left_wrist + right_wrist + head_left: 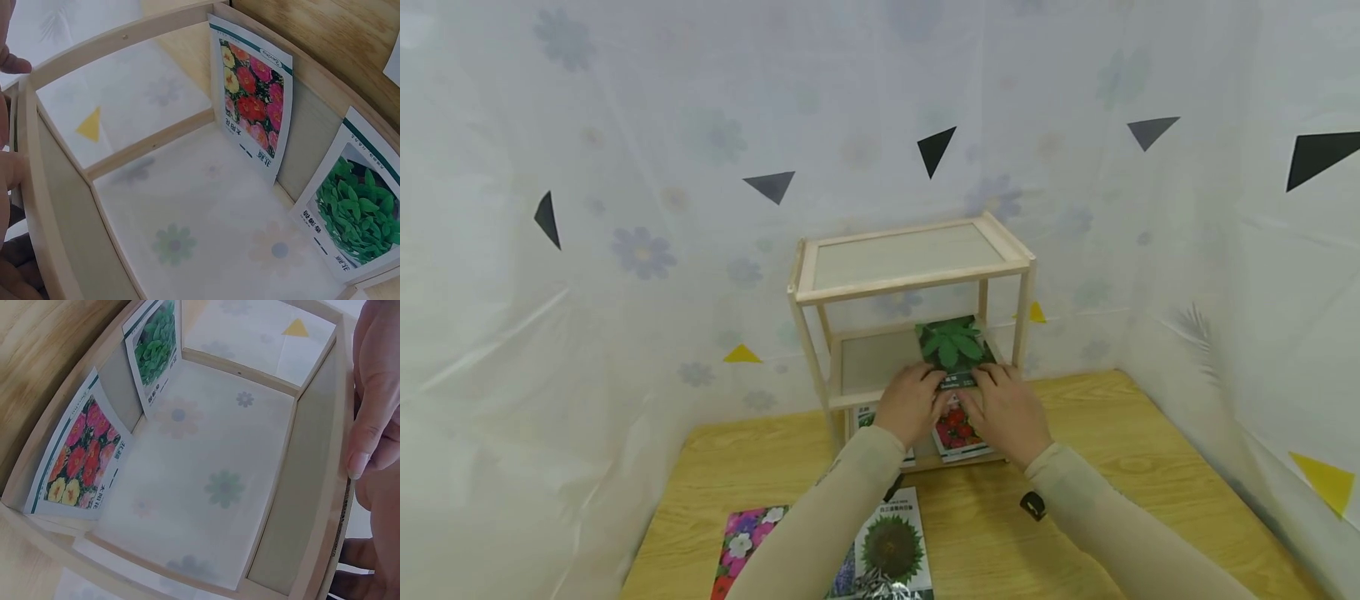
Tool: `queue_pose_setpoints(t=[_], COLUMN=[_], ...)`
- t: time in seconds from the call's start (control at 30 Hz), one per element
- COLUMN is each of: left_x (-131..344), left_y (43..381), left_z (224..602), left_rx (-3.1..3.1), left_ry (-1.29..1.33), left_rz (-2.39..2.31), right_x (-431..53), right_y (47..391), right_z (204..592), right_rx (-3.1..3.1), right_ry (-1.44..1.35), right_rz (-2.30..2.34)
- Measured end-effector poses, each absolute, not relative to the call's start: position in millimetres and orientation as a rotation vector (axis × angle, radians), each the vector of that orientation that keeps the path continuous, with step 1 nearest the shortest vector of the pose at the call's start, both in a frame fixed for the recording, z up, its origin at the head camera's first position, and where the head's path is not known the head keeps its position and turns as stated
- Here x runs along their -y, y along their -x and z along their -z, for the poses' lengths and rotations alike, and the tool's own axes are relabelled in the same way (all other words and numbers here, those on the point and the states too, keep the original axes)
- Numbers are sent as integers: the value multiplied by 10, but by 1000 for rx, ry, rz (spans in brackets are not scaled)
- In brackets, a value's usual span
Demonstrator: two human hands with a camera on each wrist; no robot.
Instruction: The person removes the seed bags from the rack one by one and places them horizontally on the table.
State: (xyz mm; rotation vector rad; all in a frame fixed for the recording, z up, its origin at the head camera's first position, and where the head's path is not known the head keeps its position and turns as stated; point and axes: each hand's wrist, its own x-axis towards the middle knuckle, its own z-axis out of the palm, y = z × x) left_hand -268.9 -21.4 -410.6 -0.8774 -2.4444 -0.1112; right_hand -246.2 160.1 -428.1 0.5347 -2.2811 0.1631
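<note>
A dark seed packet with a big green leaf [953,346] lies on the middle shelf [876,362] of a small wooden rack, at its right side. My left hand [912,402] pinches its near left corner, and my right hand [1011,412] pinches the near right corner. Both thumbs are at the shelf's front edge; the right thumb [369,440] shows against the wood in the right wrist view. Below, a packet with red and pink flowers [253,94] and a packet with green leaves [356,203] lean upright in the bottom tier.
On the wooden table [985,542] in front lie a sunflower packet [891,542] and a pink-and-purple flower packet [741,542], partly behind my left forearm. The rack's top shelf [910,254] stands above my hands. A patterned white sheet [865,100] hangs behind.
</note>
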Motion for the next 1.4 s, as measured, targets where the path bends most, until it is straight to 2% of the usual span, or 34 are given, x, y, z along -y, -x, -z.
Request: queue_pose_setpoints(t=[0.37, 0.87, 1.03, 1.17, 1.4], left_x=[320, 440, 471, 475, 414], left_y=[2623, 2393, 2347, 2257, 2145], left_z=[4117, 4136, 4188, 4208, 4157], left_rx=[2456, 2323, 2275, 2383, 2494], left_ry=[892, 951, 922, 854, 613], left_rz=[226, 279, 376, 576, 1203], right_x=[-1565, -1649, -1642, -1642, -1649], right_y=[2464, 2333, 2313, 2284, 2213], right_z=[4228, 4247, 4221, 4215, 4249], right_rx=[2277, 2430, 2421, 2433, 2482], right_ry=[-526, -322, -341, -356, -347], right_rz=[-330, -789, -887, -949, -976])
